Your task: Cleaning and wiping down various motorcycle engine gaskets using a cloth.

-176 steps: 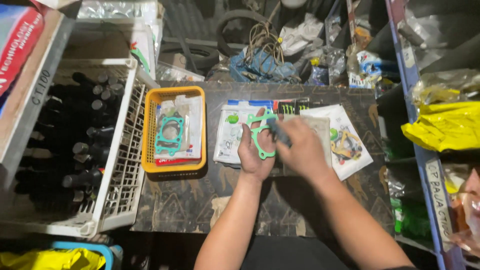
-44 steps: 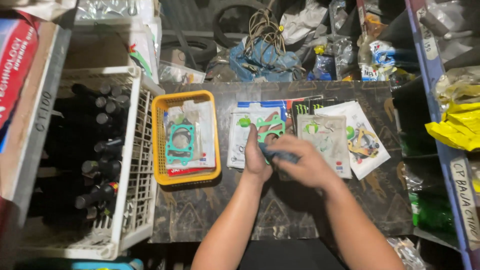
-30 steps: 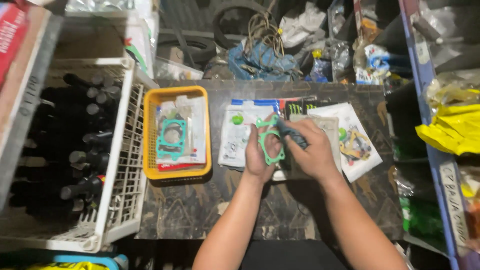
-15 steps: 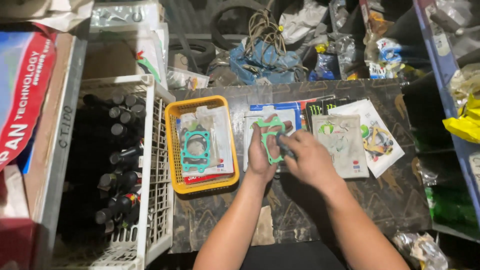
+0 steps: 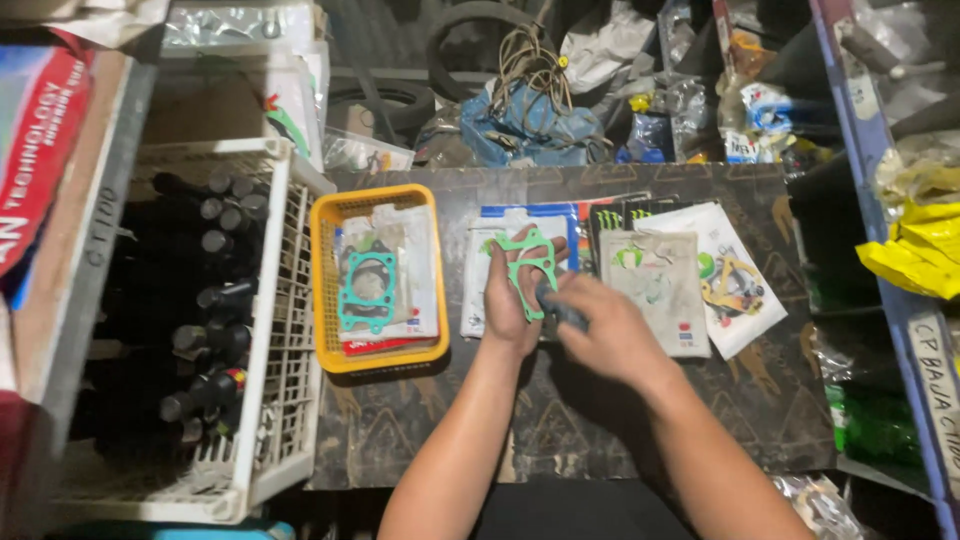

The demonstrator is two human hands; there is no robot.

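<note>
My left hand (image 5: 510,300) has its fingers closed on a green gasket (image 5: 527,268), held just above the table (image 5: 600,420). My right hand (image 5: 600,335) pinches a small dark piece (too blurred to identify) against the gasket's lower edge.

- Place: a motorcycle parts shop or repair workshop, crowded and dimly lit.
- A dark worktop (image 5: 640,430) is seen hemmed in by stock on every side.
- A white plastic crate (image 5: 285,400) is filled with dark cylindrical parts standing on end.
- A yellow basket (image 5: 325,290) is loaded with a teal gasket (image 5: 366,292) on packaged spares.
- Flat printed packets (image 5: 700,290) are spread across the worktop.
- A green gasket (image 5: 530,268) is held over the packets.
- A rubber tyre (image 5: 470,25) and a tangle of wires (image 5: 530,70) are piled behind.
- Blue-framed shelving (image 5: 880,200) is stuffed with bagged goods, among them yellow bags (image 5: 915,250).
</note>
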